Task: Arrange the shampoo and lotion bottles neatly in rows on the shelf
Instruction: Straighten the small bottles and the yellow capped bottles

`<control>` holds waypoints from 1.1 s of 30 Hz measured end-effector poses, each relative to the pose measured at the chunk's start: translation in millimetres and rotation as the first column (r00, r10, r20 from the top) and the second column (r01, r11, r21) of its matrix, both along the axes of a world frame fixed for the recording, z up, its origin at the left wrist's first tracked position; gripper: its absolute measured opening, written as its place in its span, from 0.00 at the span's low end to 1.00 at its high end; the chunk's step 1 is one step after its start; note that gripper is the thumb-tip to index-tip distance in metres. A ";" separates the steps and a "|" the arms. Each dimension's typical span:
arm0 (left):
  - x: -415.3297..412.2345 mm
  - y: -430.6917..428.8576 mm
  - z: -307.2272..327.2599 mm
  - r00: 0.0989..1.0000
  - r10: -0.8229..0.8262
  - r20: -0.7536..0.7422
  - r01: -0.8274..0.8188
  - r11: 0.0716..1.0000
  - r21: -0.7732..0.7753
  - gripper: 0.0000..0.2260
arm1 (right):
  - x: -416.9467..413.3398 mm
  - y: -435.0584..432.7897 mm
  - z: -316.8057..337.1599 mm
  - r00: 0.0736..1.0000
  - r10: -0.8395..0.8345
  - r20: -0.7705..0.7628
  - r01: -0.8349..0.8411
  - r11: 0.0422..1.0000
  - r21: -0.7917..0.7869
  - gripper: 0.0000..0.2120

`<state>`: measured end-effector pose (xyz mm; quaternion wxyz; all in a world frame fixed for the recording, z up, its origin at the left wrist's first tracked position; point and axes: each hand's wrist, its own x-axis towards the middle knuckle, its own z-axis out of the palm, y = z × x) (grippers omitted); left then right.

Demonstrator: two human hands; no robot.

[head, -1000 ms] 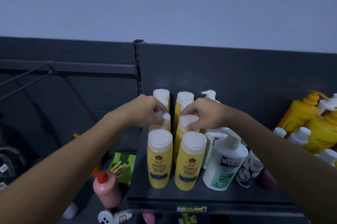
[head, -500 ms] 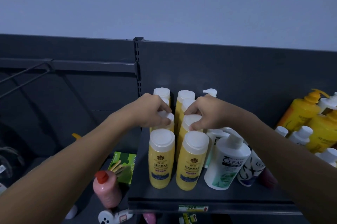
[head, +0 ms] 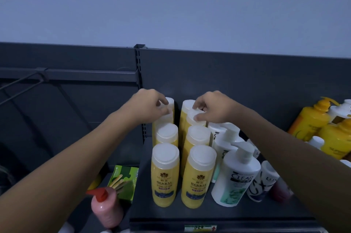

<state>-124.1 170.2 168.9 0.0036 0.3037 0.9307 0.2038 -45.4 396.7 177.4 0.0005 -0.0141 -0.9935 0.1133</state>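
Both arms reach fwd over the dark shelf [head: 171, 215] to the back of two rows of yellow bottles w/ white caps.

Left hand [head: 147, 106]: fingers curled, tips pinching the cap of a rear yellow bottle in the left row [head: 164, 119]. Another capped bottle [head: 171, 102] stands just behind it, against the dark back panel [head: 247, 81].

Right hand [head: 212, 107]: fingers bent, thumb and fingertips pressed on the cap of a rear yellow bottle in the right row [head: 195, 119]; one more cap [head: 187, 104] shows just behind, partly under the fingers. Can't tell if either hand is lifting or only touching.

Nearer the camera each row has two more upright bottles: left row's middle [head: 167, 134] and front bottle [head: 165, 174], right row's middle [head: 198, 136] and front bottle [head: 198, 175]. Front pair reads "HERBAL". Rows run front to back, side by side, narrow gap between.

Right of the yellow rows, under the right forearm: white pump bottle marked "CLEAR" [head: 235, 177], more white bottles behind it [head: 224, 138], a white bottle w/ dark print [head: 263, 183] and a reddish one [head: 279, 191], mostly hidden.

Far right: large orange-yellow pump bottles [head: 311, 119], small white caps near them.

Lower left, below shelf level: pink bottle w/ red pump [head: 106, 210], green box [head: 125, 181] behind it.
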 end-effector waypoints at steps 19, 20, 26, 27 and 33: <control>-31.2 22.6 -21.0 0.991 -0.090 0.098 0.102 0.986 -0.130 0.22 | -22.6 5.5 -15.5 0.998 0.037 0.057 -0.035 0.999 -0.030 0.29; -31.2 22.5 -20.8 0.991 -0.097 0.096 0.109 0.985 -0.131 0.22 | -22.7 6.6 -15.7 0.998 0.034 0.060 -0.032 0.999 -0.038 0.29; -30.8 19.8 -14.3 0.988 -0.117 0.102 0.130 0.982 -0.139 0.22 | -22.6 12.3 -8.7 0.992 0.060 0.111 -0.058 0.998 -0.019 0.26; -32.0 18.8 -11.4 0.990 -0.103 0.100 0.115 0.986 -0.118 0.20 | -24.4 13.6 -3.4 0.994 0.052 0.099 -0.050 0.998 -0.027 0.24; -51.7 29.1 -1.4 0.996 0.092 -0.020 -0.090 0.993 0.074 0.14 | -51.7 9.5 11.9 0.995 -0.057 -0.078 0.049 0.994 -0.097 0.20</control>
